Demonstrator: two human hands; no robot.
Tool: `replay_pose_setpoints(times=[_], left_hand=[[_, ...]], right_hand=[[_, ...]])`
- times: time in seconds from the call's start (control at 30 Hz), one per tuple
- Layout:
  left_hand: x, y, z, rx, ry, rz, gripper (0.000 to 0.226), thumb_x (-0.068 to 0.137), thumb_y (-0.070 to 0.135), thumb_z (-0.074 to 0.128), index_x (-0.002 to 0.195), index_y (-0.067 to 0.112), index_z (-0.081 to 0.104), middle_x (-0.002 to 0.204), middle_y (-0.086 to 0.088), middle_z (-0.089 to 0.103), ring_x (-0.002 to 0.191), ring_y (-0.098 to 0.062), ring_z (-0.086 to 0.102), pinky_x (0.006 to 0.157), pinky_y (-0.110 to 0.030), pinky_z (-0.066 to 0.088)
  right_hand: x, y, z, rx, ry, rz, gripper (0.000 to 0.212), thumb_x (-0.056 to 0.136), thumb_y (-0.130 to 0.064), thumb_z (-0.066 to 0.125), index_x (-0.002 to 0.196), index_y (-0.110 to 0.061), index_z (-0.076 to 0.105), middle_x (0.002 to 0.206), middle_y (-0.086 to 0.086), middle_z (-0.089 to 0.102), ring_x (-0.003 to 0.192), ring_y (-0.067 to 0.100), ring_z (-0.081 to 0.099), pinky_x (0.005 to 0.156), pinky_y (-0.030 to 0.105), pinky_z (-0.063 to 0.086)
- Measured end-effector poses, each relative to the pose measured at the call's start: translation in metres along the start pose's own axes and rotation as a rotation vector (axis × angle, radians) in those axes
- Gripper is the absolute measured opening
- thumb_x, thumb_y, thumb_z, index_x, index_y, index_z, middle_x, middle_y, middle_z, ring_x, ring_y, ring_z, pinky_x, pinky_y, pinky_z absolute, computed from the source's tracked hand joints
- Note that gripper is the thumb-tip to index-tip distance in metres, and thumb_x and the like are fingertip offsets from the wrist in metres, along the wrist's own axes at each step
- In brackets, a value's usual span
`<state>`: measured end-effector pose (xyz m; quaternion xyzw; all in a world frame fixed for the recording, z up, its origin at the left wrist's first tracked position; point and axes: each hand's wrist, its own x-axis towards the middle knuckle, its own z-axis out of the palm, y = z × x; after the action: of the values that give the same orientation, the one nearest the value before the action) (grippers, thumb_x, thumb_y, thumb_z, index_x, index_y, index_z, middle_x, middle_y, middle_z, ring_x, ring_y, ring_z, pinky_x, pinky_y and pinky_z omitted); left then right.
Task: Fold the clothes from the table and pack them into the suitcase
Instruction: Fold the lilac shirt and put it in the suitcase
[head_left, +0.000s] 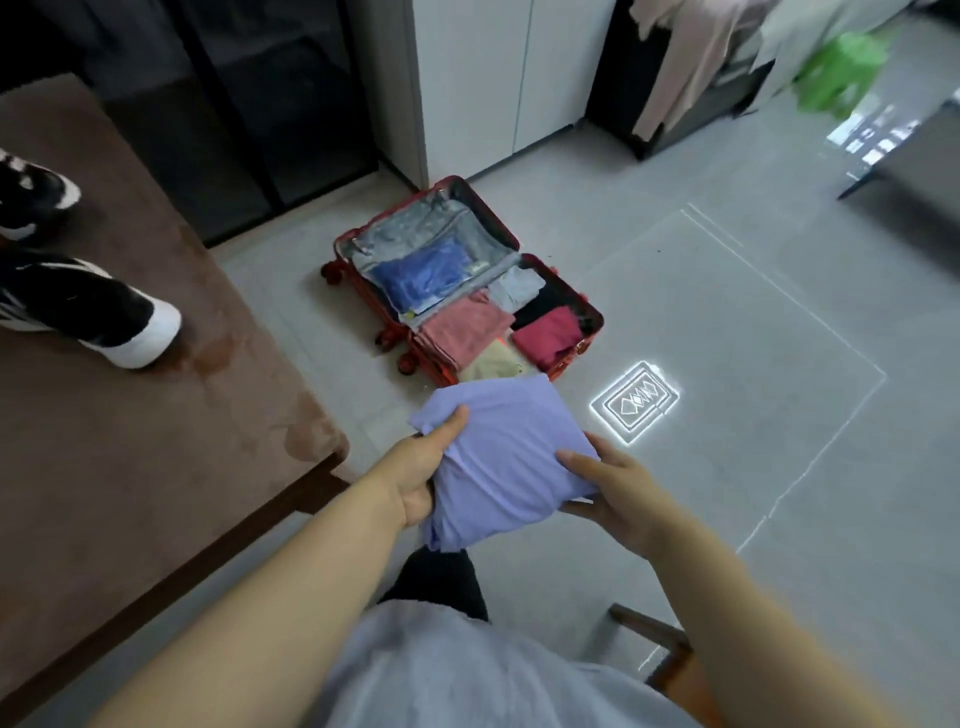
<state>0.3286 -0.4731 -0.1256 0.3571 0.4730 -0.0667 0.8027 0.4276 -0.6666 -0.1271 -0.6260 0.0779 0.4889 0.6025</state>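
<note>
I hold a folded lilac garment (498, 457) in the air over the floor, just short of the suitcase. My left hand (421, 467) grips its left edge, thumb on top. My right hand (608, 488) supports its right side from below, fingers over the fold. The red suitcase (592, 312) lies open on the floor ahead. Its near half holds folded pink (462, 327), magenta (545, 335), cream (493, 364) and pale grey-blue (517, 288) clothes. Behind the zipped mesh in its far half lies a blue item (421, 273).
A brown-topped table (130, 415) fills the left, with black-and-white shoes (88, 312) on it. A wooden chair corner (670, 649) shows at bottom right. White cabinet (493, 78) and hanging clothes (727, 52) stand behind. Floor markings (634, 400) lie right of the suitcase.
</note>
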Motion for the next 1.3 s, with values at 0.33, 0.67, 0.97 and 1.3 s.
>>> replay_pose_setpoints(times=[0.33, 0.67, 0.97, 1.3], left_hand=[[0.126, 0.069, 0.084, -0.063, -0.029, -0.039, 0.049, 0.085, 0.052, 0.058, 0.112, 0.011, 0.065, 0.109, -0.011, 0.069, 0.101, -0.027, 0.065, 0.075, -0.036, 0.052], [0.230, 0.175, 0.107, -0.083, 0.199, 0.003, 0.043, 0.089, 0.055, 0.048, 0.090, 0.016, 0.066, 0.084, -0.004, 0.070, 0.083, -0.020, 0.064, 0.069, -0.031, 0.050], [0.320, 0.190, 0.086, -0.023, 0.274, 0.143, 0.020, 0.082, 0.028, 0.070, 0.101, 0.023, 0.064, 0.100, 0.000, 0.071, 0.090, -0.014, 0.067, 0.074, -0.027, 0.051], [0.542, 0.099, 0.041, 0.034, 0.524, 0.258, 0.043, 0.083, 0.006, 0.069, 0.122, 0.007, 0.053, 0.117, -0.004, 0.062, 0.107, -0.019, 0.060, 0.080, -0.022, 0.048]], right_hand=[[0.108, -0.100, -0.053, -0.065, 0.073, -0.117, 0.060, 0.077, -0.010, 0.076, 0.127, -0.030, 0.049, 0.121, -0.001, 0.061, 0.102, 0.019, 0.066, 0.078, 0.033, 0.056], [0.248, -0.206, -0.039, -0.340, 0.017, -0.063, 0.066, 0.067, -0.038, 0.081, 0.123, -0.034, 0.047, 0.120, -0.006, 0.057, 0.108, 0.015, 0.058, 0.082, 0.026, 0.051], [0.383, -0.230, -0.031, -0.571, -0.019, -0.068, 0.045, 0.093, -0.030, 0.057, 0.134, -0.017, 0.042, 0.127, 0.004, 0.053, 0.112, 0.021, 0.054, 0.089, 0.030, 0.042], [0.593, -0.142, -0.068, -0.871, -0.406, -0.130, 0.069, 0.095, -0.022, 0.054, 0.139, -0.051, 0.009, 0.128, -0.016, 0.041, 0.094, -0.008, 0.047, 0.085, 0.015, 0.039]])
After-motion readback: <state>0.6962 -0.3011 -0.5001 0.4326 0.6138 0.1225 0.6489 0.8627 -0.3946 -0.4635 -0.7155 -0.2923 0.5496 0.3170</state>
